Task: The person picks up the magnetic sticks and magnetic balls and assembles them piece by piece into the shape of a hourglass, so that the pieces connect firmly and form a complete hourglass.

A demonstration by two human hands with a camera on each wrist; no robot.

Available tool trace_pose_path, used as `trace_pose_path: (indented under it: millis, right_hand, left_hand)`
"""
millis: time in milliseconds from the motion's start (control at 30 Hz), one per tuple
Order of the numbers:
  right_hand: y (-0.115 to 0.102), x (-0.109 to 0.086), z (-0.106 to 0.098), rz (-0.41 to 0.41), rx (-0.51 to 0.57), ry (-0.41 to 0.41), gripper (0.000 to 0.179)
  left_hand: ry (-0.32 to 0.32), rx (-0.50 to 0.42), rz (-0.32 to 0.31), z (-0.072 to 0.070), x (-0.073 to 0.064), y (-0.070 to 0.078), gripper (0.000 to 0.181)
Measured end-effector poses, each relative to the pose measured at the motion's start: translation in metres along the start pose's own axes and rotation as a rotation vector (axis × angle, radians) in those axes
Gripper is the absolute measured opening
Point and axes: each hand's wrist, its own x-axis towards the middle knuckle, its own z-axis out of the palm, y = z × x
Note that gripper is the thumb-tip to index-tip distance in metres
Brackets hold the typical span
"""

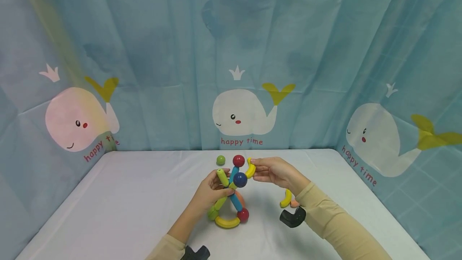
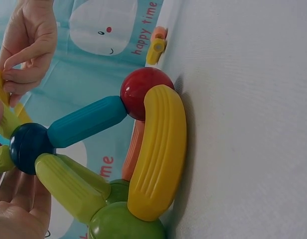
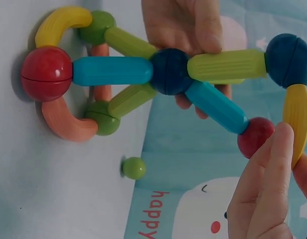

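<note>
The toy (image 1: 236, 202) stands on the table (image 1: 151, 196), left hand (image 1: 212, 188) at its left, right hand (image 1: 277, 171) at the stick (image 1: 250, 170) on its upper right. A loose ball (image 1: 221, 160) lies behind (slightly leftward); two loose pieces (image 1: 286, 198) lie right, near the right sleeve (image 1: 326, 218). Behind everything hangs a curtain (image 1: 162, 51).

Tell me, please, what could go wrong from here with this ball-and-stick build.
The right hand could tug the upper blue ball loose through the curved yellow piece it pinches. If the left hand slackens its hold, the structure might tip. The loose green ball could roll away if bumped.
</note>
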Motion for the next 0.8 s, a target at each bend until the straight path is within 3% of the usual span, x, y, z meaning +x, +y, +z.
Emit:
trace_pose_path:
  millis: [800]
  right_hand:
    - [-0.0023, 0.0045, -0.0002, 0.016, -0.041, -0.040, 0.036]
  left_hand:
    - [-0.010, 0.030, 0.009, -0.0012, 0.0018, 0.0001, 0.065]
